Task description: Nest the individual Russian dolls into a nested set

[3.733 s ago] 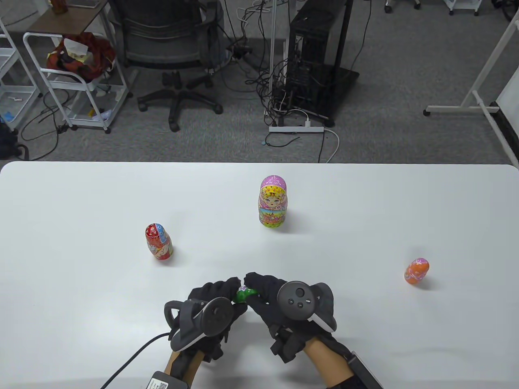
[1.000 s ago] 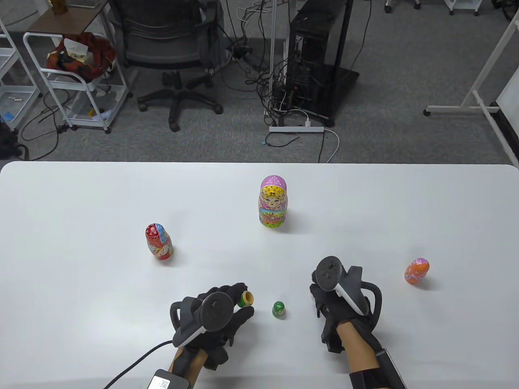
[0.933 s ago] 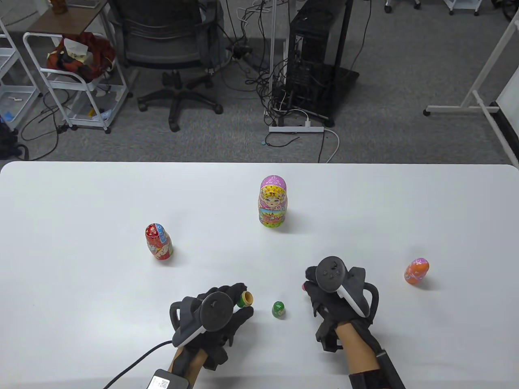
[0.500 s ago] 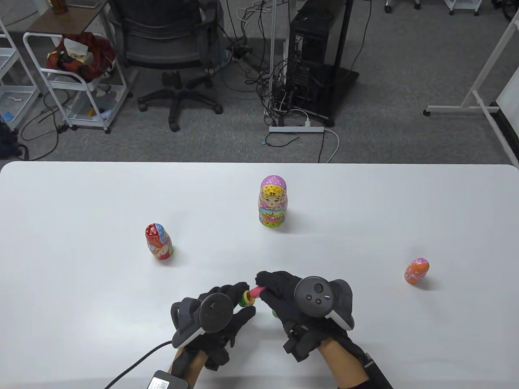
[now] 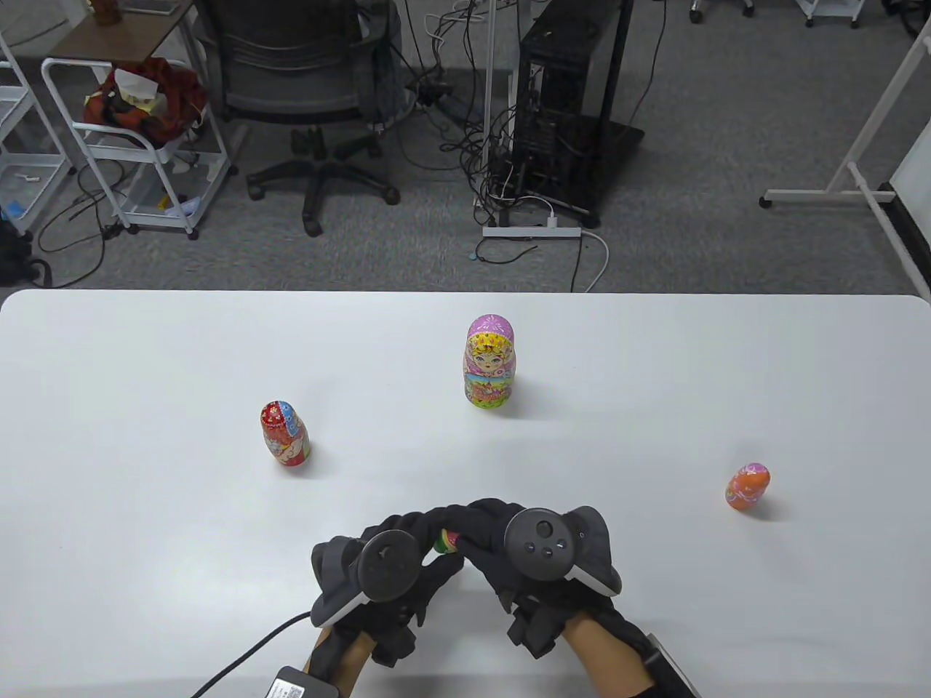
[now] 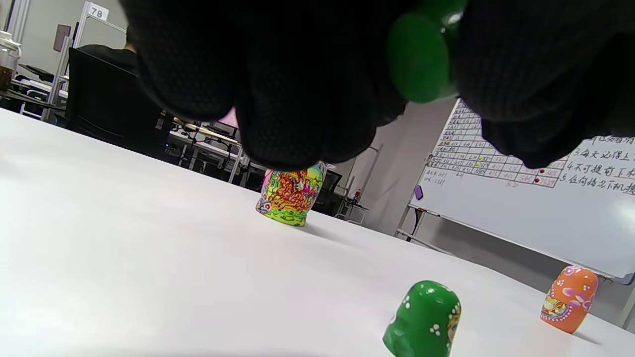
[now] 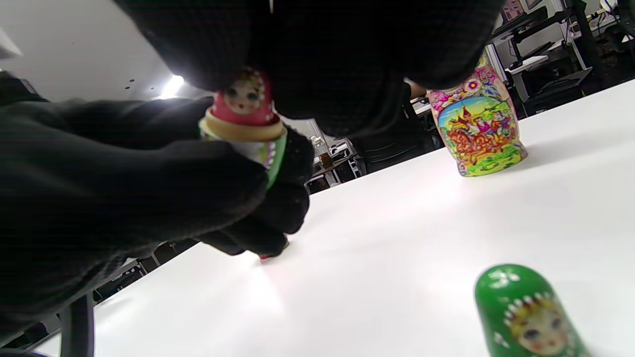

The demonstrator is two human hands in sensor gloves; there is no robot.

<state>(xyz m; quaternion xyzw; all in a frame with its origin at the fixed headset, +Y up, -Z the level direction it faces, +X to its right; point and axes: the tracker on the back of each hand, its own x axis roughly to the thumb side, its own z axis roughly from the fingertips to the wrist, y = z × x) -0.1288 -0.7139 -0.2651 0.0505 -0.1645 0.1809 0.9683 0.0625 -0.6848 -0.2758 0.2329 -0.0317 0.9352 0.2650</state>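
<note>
Flanking both hands' grips, clamped together on the tiny pink doll [image 7: 244,101] and green base [image 7: 270,157], stand three dolls.

left hand [image 5: 385,567]: low at the near edge, fingers [image 7: 149,188] curled, gripping something small.
right hand [image 5: 524,552]: just beside the left, fingers [image 5: 473,520] curled and pinching at the same spot.
hands: fingertips meet between them.
trackers: one on each hand's back, facing up.

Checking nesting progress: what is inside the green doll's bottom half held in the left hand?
A tiny pink doll sits in the green bottom half, head above the rim. Its lower body is hidden.
</note>
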